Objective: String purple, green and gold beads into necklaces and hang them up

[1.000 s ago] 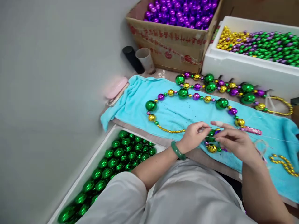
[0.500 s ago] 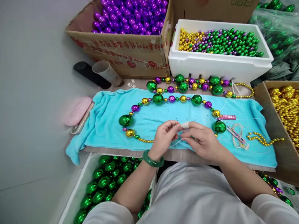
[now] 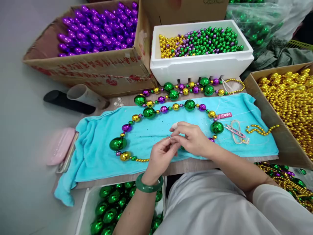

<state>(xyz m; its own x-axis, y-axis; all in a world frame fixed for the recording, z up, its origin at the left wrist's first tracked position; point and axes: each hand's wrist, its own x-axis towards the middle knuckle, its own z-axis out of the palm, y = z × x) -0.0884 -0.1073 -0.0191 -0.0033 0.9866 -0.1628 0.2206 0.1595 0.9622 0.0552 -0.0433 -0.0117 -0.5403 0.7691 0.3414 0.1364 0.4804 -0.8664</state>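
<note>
My left hand, with a green bangle at the wrist, is closed in a pinch on a thin white string. Against its fingertips, my right hand pinches at the same string; a white wrap covers one of its fingertips. Both hands are over the near side of a bead necklace of large green, purple and gold balls, laid in a loop on a turquoise towel. The small gold beads of the loop run in under my left hand. My fingers hide most of the string.
A second bead necklace lies behind the towel. Thread snips and a short gold bead strand lie at right. Around stand a purple-bead carton, a white foam box, a gold-bead carton and a cup.
The view has swung to the right. My right hand has turned and come over the left fingertips, and the string's loose end below the hands is out of sight.
</note>
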